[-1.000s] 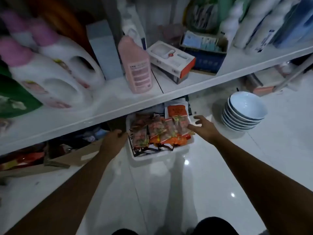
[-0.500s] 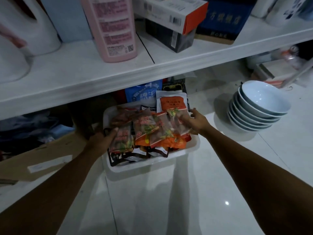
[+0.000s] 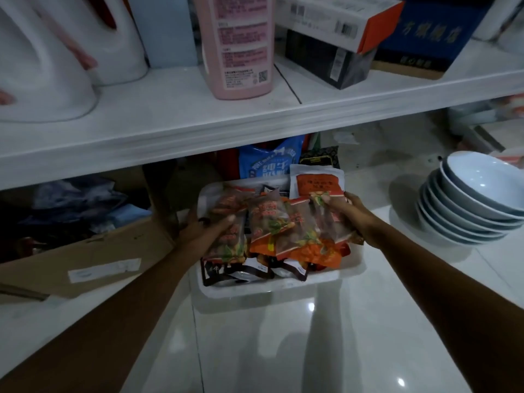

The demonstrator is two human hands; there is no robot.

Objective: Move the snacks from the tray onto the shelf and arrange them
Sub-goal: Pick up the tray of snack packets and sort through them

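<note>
White shelf (image 3: 198, 120) is spanning the frame's upper half, carrying white jugs (image 3: 42, 66) at 10 o'clock, a pink bottle (image 3: 241, 46) at 12, an orange-ended white box (image 3: 337, 18) sitting on a black box (image 3: 326, 63) at 1, and a blue box (image 3: 431, 35) beyond them. Glossy tile floor (image 3: 283, 350) is filling the lower half. Cardboard box (image 3: 85, 262) is lying at 9 o'clock under the shelf. Stack of bowls (image 3: 470, 205) is sitting at 3 o'clock. White tray (image 3: 272, 287) is resting on the floor at centre, still loaded with snack packets (image 3: 272, 222). Left hand (image 3: 198, 228) is gripping the packets at the tray's left side, thumb on top. Right hand (image 3: 348, 211) is pinching the rightmost packets, fingers curled closed on them.
</note>
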